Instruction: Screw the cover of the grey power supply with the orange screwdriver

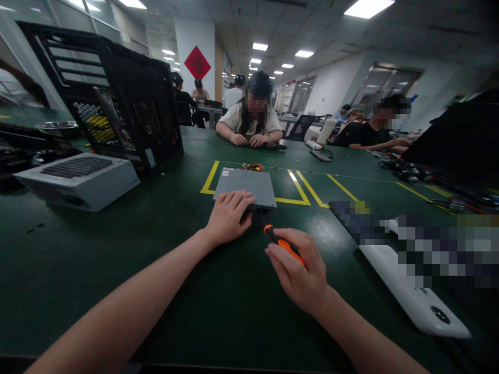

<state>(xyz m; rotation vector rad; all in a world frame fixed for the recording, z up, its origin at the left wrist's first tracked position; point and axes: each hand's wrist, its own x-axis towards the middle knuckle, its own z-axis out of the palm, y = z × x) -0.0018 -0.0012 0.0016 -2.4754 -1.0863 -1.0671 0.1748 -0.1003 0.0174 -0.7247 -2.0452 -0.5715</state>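
Note:
A grey computer power supply [247, 183] lies flat on the green table, its bundle of coloured wires [253, 167] showing at the far edge. My left hand [230, 215] holds it at the near left corner, fingers over the top and thumb down by the front side. In my right hand [302, 267] is an orange and black screwdriver [286, 246], closed in the fingers. Its thin shaft points up and left toward the front side of the power supply. Whether the tip touches a screw is too dark to tell.
An open black computer case [128, 104] stands at the left, with a second power supply [86, 179] before it. Yellow tape [304, 189] marks the green table [175, 311]. A white device [413, 291] lies at the right. A person [251, 117] sits opposite.

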